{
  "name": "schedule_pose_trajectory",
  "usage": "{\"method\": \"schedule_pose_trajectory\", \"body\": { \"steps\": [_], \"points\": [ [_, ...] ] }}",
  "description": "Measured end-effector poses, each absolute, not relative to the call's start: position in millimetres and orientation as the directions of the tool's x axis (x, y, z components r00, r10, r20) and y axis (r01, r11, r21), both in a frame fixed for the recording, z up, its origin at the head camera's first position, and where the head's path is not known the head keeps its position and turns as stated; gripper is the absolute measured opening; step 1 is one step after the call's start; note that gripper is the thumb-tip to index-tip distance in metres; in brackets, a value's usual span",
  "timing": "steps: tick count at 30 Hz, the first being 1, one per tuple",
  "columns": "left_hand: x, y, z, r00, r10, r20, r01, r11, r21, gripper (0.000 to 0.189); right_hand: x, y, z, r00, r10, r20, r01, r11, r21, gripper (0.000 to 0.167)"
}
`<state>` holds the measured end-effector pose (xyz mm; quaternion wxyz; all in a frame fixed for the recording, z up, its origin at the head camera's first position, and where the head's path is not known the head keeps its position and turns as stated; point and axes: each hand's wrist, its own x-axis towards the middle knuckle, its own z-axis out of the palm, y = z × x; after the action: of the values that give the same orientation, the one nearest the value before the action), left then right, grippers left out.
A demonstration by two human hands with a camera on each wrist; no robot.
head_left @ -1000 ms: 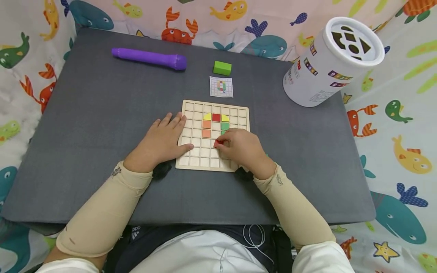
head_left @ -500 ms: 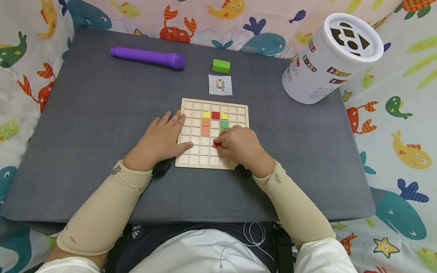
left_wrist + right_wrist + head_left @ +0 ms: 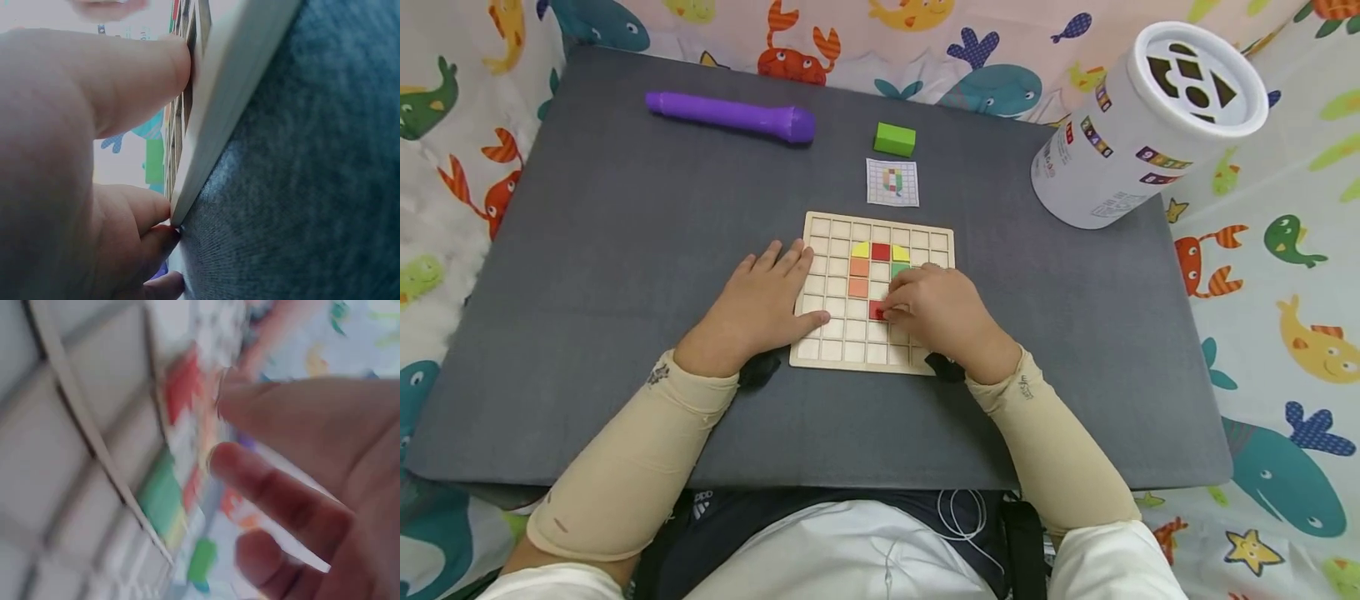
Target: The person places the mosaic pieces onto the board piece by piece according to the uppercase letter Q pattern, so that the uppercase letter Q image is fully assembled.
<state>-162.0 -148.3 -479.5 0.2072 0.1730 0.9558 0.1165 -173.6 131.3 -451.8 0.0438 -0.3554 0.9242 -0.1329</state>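
A wooden grid board [image 3: 831,350] lies in front of the person, with several coloured tiles set in its cells. My left hand [image 3: 760,304] is spread flat over the board's left edge, fingers straight and thumb [image 3: 150,65] over the grid. Over the right half is my right hand [image 3: 943,312], its fingertips right beside a red tile [image 3: 876,310] lying in a cell. In the right wrist view, thumb and fingers stand apart with nothing between them, near the red tile [image 3: 182,384]. Green tiles [image 3: 900,271] are partly hidden by this hand. Yellow, red and orange tiles [image 3: 857,287] sit farther up.
Behind the board lie a small pattern card [image 3: 892,183] and a green block [image 3: 895,139]. A purple microphone-shaped stick [image 3: 730,116] rests at the back left. At the back right stands a tall white canister [image 3: 1097,179] with shaped holes in its lid.
The right fingers pinched the red tile earlier; now they are drawn slightly to the right and more of the tile shows. The left hand has stayed on the board's edge.
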Motion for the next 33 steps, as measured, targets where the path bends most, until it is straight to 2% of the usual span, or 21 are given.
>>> {"method": "schedule_pose_trajectory", "body": {
  "steps": [4,6,9,13,20,27,33],
  "points": [
    [-161,-151,-479,-0.856,0.382,-0.349,0.285,0.911,0.299,0.101,-164,166,-433,-0.843,-0.537,-0.033,-0.488,0.79,-0.372,0.019],
    [-162,-149,-478,-0.856,0.388,-0.343,0.292,0.909,0.298,0.101,-153,191,-430,-0.876,-0.471,-0.102,-0.405,0.834,-0.375,0.026],
    [-161,-147,-475,-0.854,0.393,-0.342,0.297,0.907,0.3,0.1,-134,219,-441,-0.876,-0.435,-0.21,-0.351,0.873,-0.339,0.037],
    [-161,-147,-477,-0.847,0.404,-0.346,0.302,0.901,0.313,0.099,-108,237,-461,-0.885,-0.406,-0.227,-0.323,0.888,-0.327,0.045],
    [-156,-154,-483,-0.857,0.395,-0.332,0.289,0.9,0.328,0.099,-97,232,-471,-0.92,-0.38,-0.095,-0.334,0.888,-0.314,0.043],
    [-151,-157,-490,-0.859,0.4,-0.321,0.286,0.893,0.347,0.098,-106,221,-468,-0.928,-0.36,-0.099,-0.319,0.902,-0.29,0.032],
    [-159,-151,-484,-0.858,0.41,-0.311,0.311,0.895,0.321,0.099,-113,217,-459,-0.938,-0.337,-0.084,-0.31,0.921,-0.235,0.024]
  ]
}}
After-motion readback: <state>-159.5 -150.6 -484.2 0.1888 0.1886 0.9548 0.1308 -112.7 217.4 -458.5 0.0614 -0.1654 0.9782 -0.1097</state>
